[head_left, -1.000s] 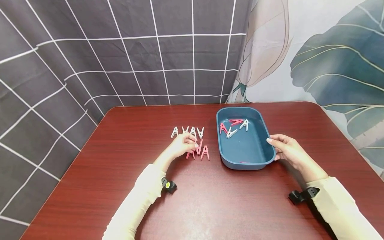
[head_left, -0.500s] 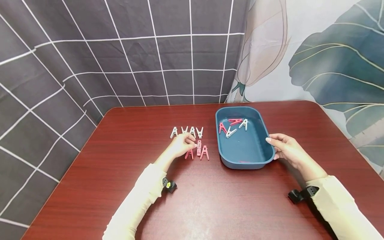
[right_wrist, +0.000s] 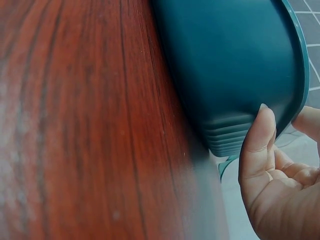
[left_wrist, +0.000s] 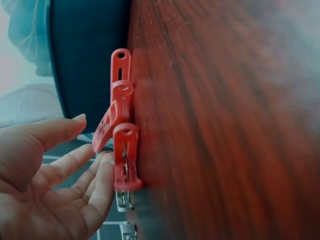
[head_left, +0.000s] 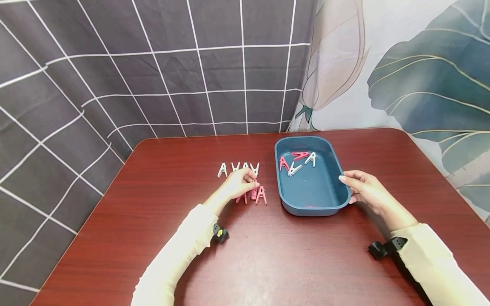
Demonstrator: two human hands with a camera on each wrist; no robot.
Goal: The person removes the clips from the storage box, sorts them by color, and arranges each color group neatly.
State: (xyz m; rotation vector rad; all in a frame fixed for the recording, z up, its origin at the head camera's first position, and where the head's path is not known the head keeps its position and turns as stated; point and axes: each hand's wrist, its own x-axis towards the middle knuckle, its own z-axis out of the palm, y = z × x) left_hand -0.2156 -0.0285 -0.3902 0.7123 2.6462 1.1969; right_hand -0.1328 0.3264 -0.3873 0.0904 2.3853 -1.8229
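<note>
My left hand (head_left: 240, 183) hovers over three pink clothespins, thumb and fingers spread apart. In the left wrist view, the nearest clothespin (left_wrist: 125, 157) stands on the table beside the fingers. Behind it, a tilted clothespin (left_wrist: 112, 122) leans toward the gap between thumb and index finger. The third clothespin (left_wrist: 120, 62) is farthest off. Just past my left fingers lies a row of several white clothespins (head_left: 222, 170). My right hand (head_left: 363, 189) grips the near right corner of a blue plastic bin (head_left: 281, 187), its thumb (right_wrist: 260, 135) against the wall.
Inside the bin lie pink clothespins (head_left: 300, 155) and white clothespins (head_left: 311, 159), mostly toward its far end. A pink sliver shows near its front wall. The dark red table (head_left: 268, 259) ends at a grey grid curtain (head_left: 172, 85) behind.
The middle pink clothespin has turned from a spread V to a narrow upright shape. My left hand has moved slightly right, fingers now apart from it. My right hand stays on the bin.
</note>
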